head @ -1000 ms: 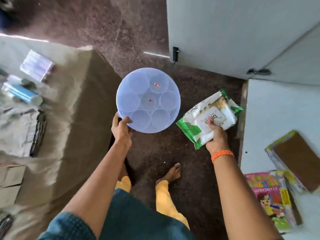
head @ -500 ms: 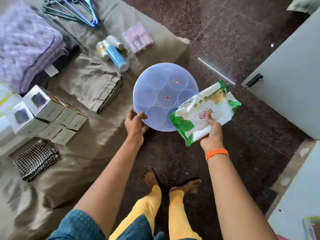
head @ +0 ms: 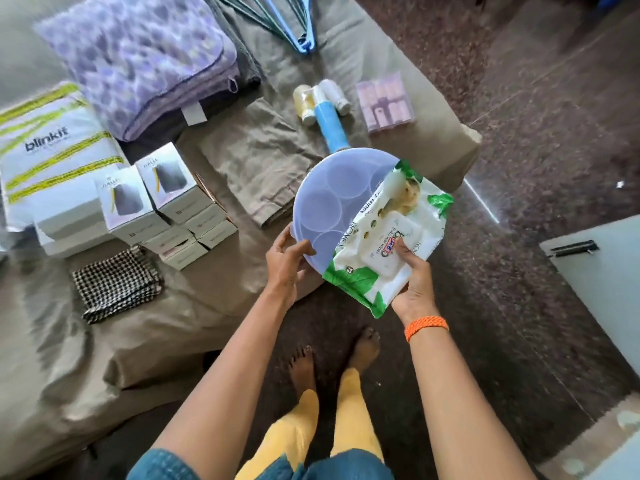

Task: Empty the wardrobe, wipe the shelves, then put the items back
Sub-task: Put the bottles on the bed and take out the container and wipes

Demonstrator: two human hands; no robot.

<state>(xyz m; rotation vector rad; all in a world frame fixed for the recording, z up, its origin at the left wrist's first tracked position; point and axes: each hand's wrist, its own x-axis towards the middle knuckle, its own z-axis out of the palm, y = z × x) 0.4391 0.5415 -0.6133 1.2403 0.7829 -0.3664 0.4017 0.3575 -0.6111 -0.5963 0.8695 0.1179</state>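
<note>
Plastic round box [head: 322, 206] left-held, wipes pack [head: 388, 237] right-held

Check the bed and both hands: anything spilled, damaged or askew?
Nothing stands out. The left hand holds the round translucent blue plastic container, the right hand holds the green-and-white wet wipes pack, and the white boxes stand stacked on the bed.

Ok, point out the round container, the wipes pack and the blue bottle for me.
round container [head: 320, 206], head view, on its clear lid.
wipes pack [head: 388, 237], head view, on its white front.
blue bottle [head: 329, 128], head view, on its blue body.
</note>
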